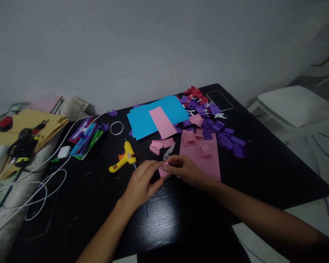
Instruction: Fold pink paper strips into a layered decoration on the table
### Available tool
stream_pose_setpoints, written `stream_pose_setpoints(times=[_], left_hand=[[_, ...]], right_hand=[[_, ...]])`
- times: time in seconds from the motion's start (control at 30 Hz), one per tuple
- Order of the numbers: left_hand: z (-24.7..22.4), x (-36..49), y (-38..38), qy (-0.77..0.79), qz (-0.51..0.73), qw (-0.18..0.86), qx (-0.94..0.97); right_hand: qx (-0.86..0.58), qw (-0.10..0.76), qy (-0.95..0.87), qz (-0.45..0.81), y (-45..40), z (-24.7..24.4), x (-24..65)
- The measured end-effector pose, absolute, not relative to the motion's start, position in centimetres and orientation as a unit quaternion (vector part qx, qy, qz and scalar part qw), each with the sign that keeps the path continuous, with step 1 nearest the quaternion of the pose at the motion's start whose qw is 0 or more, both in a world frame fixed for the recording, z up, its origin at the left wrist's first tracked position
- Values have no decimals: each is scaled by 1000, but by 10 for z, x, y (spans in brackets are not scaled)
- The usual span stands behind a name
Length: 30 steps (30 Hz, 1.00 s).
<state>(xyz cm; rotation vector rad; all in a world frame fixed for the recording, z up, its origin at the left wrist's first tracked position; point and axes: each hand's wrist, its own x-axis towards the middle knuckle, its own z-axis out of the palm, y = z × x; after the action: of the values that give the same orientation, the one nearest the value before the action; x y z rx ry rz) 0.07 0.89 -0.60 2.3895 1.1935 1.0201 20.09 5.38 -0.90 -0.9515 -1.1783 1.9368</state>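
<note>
Between my two hands, near the middle of the black table, is a small pink paper piece (163, 171). My left hand (142, 180) grips it from the left, and my right hand (185, 168) pinches its right edge. Just beyond them lie scissors (169, 151), partly hidden by my right hand. Several folded pink pieces (161, 144) rest behind the scissors. A pink sheet (199, 166) lies to the right with more folded pink pieces on it. To the left is a yellow glue gun (124, 157), a glue stick (145, 211) showing below my left hand.
Blue sheets (142, 122) lie at the back with a pink strip (162, 122) on top. Purple pieces (208, 124) and red pieces (194, 93) are heaped at the back right. A tape ring (117, 128), coloured strips (84, 140) and white cables (45, 186) are on the left. A white stool (290, 106) stands right.
</note>
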Motion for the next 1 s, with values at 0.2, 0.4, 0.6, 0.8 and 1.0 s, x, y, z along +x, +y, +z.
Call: stream_pose_setpoints(times=[0.2, 0.4, 0.6, 0.8, 1.0], left_hand=[[-7, 0, 9, 415, 346, 138, 830], [-7, 0, 10, 422, 345, 125, 829], [-6, 0, 10, 426, 349, 117, 827], [-6, -3, 11, 440, 351, 98, 821], [-8, -1, 10, 439, 344, 84, 826]], right_hand=[[-377, 341, -476, 717, 53, -9, 203], [-391, 341, -482, 706, 53, -12, 203], [-401, 330, -467, 716, 53, -10, 203], [-395, 336, -441, 733, 53, -10, 201], [-398, 346, -455, 718, 53, -17, 201]])
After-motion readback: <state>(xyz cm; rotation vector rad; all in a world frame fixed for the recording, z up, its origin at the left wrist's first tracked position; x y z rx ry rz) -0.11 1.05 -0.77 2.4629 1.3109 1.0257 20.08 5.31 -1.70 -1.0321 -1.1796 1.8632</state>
